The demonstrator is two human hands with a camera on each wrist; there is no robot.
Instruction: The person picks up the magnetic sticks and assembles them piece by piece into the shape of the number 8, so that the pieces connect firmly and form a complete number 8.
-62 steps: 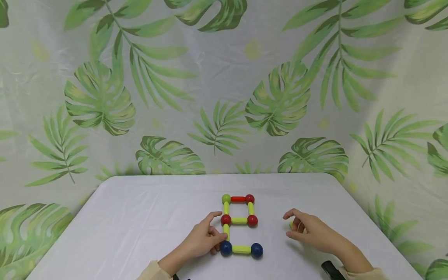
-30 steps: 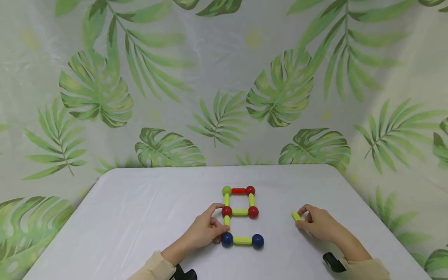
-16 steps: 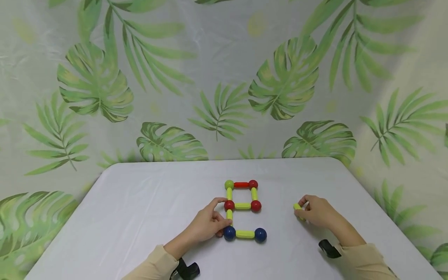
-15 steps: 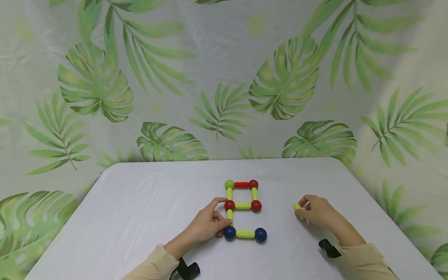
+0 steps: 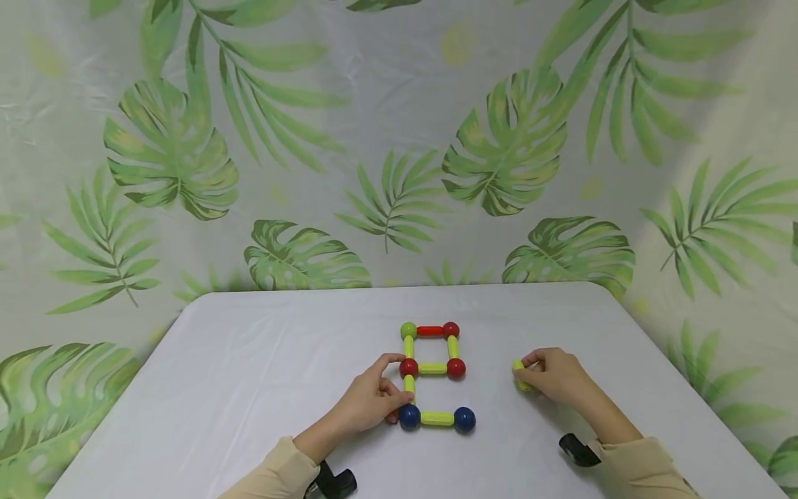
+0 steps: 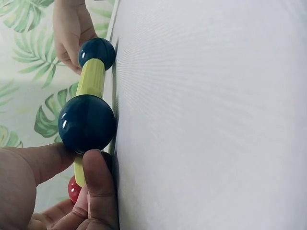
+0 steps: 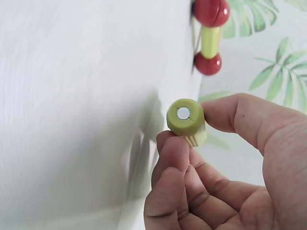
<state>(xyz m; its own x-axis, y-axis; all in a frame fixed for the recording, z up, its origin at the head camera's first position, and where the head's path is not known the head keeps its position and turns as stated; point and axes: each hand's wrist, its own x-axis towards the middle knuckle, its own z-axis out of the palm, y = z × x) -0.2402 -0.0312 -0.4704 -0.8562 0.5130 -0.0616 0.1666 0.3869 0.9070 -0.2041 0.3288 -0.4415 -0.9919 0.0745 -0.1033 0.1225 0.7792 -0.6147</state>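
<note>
A flat figure of magnetic balls and rods lies on the white table. Its top has a green ball (image 5: 408,330), a red rod (image 5: 429,331) and a red ball (image 5: 451,330); two more red balls mark the middle. Below, a yellow-green rod (image 5: 437,418) joins two dark blue balls. My left hand (image 5: 368,398) pinches the left blue ball (image 6: 87,123) where it meets the upright rod, its index finger by the left red ball (image 5: 409,368). To the figure's right, my right hand (image 5: 556,378) pinches a loose yellow-green magnetic rod (image 7: 186,117), its metal-tipped end showing.
The white-covered table (image 5: 280,360) has a leaf-patterned curtain (image 5: 386,138) behind it and at both sides. Dark wrist-camera mounts (image 5: 580,450) sit under both forearms, close to the tabletop.
My right hand first took hold of the loose rod more clearly, then shifted slightly left with it and turned it more upright. My left hand stays at the figure. The head view has tilted.
</note>
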